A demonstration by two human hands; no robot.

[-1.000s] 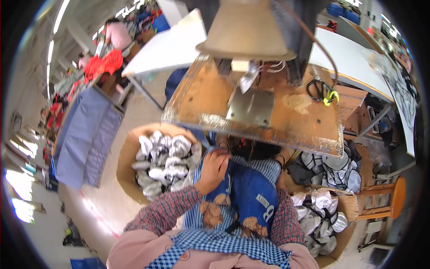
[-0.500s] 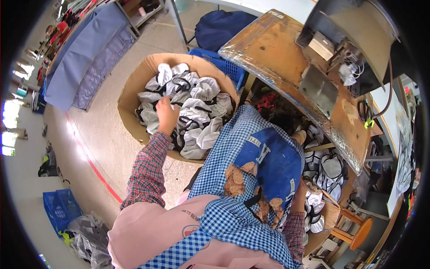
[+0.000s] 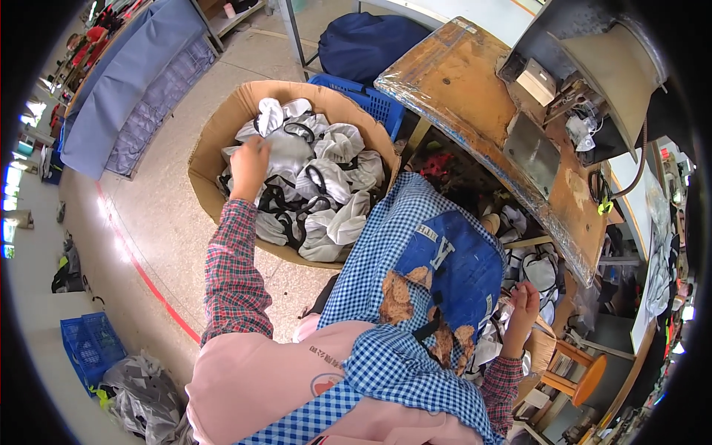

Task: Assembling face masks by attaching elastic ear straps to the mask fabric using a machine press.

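A large cardboard box [image 3: 210, 122] stands ahead on the left, heaped with white cloth pieces [image 3: 337, 144] that have black edging and loops. My left hand [image 3: 250, 169] reaches in over its left side. The fingers are bent and closed at the edge of a pale grey-white cloth piece [image 3: 288, 153] and seem to grip it. On my right, my right hand [image 3: 522, 315] is raised beside my blue-checked apron, fingertips drawn together. Whatever may be between those fingers is too small to make out. More white cloth pieces [image 3: 540, 268] with black edging lie just beyond it.
A worn wooden worktable [image 3: 445, 74] with a machine stands ahead on the right, its edge wrapped in shiny film. Behind the box are a blue crate [image 3: 382, 107] and a dark blue bundle [image 3: 371, 44]. An orange stool [image 3: 591, 380] is at the lower right.
My left hand has shifted left and up over the heap, its fingers now closed, and the cloth beneath has moved. My right hand has come up into view from beside the apron.
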